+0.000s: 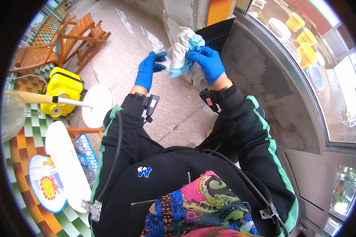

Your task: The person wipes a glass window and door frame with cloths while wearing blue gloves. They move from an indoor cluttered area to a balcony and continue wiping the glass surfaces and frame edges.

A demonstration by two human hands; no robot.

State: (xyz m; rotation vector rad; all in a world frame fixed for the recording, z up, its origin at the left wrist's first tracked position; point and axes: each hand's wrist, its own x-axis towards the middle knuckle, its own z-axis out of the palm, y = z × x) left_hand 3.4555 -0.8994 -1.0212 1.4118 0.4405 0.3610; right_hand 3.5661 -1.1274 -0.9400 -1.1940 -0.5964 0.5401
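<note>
My right hand, in a blue glove, grips a crumpled cloth of white and light turquoise. The cloth hangs in front of the lower end of a grey wall corner. My left hand, gloved in the same blue, is just left of the cloth and apart from it. Its fingers are spread and hold nothing. A black panel stands behind my right hand, at the foot of the wall.
Wooden folding chairs stand at the upper left. Nearer are a yellow machine, a fan's white round base and a long white board. On the right runs a window frame; yellow buckets show through the glass.
</note>
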